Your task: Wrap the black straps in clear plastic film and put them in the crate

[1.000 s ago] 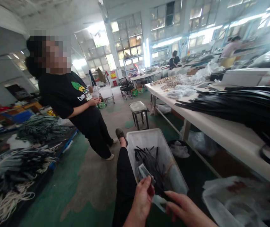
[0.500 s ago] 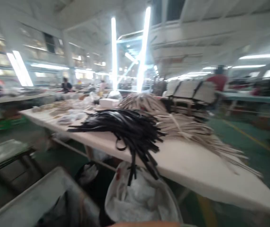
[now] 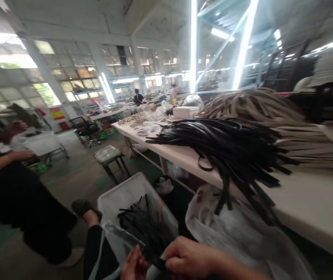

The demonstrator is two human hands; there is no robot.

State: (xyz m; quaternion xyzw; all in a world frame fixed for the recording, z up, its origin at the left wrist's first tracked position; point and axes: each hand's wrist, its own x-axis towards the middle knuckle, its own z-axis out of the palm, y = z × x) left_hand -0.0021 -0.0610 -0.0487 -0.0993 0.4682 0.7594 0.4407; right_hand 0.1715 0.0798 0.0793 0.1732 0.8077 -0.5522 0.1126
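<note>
At the bottom edge my left hand (image 3: 134, 267) and my right hand (image 3: 187, 258) are both closed on a black strap in a clear plastic sleeve (image 3: 151, 254), holding it over a white plastic bin (image 3: 116, 196). The bin holds several loose black straps (image 3: 145, 225). My leg in black trousers (image 3: 97, 252) stretches out left of the bin, its foot in a dark shoe.
A long white table (image 3: 315, 202) on the right carries a big bundle of black straps (image 3: 227, 144), a pile of beige straps (image 3: 256, 105) and small bags. A white plastic bag (image 3: 236, 229) hangs below it. A person in black (image 3: 14, 202) stands left. A stool (image 3: 108, 155) stands behind the bin.
The view swung right to the table and part of the way back left; my hands, out of view half a second ago, are back at the bottom edge with the sleeved strap.
</note>
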